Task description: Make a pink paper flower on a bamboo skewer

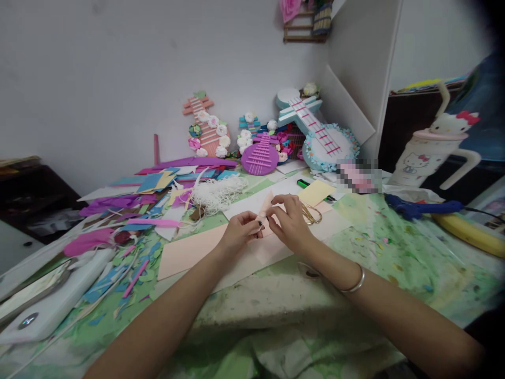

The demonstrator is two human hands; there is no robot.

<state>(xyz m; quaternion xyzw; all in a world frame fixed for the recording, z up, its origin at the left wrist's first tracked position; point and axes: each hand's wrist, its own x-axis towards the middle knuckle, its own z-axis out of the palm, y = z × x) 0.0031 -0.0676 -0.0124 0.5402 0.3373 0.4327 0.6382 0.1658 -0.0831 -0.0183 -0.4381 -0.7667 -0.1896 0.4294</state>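
Between my two hands is a small piece of pale peach paper (265, 204), narrow and apparently folded or rolled. My left hand (243, 230) pinches its lower end between thumb and fingers. From the right, my right hand (289, 218) closes its fingertips on the same piece. Under both hands lies a long sheet of peach paper (189, 252) across the front of the table. Gold-handled scissors (311, 213) rest just beyond my right hand, their blades hidden. Close to them are a pale yellow paper (316, 193) and a green-and-black cutter (303, 183).
Coloured paper scraps and a tangle of white string (219, 190) cover the left side, near a white box-like device (59, 300). Decorated paper instruments (260, 155) lean at the back wall. On the right are a tumbler (428, 158), a blue glue gun (422, 207) and a banana (469, 234).
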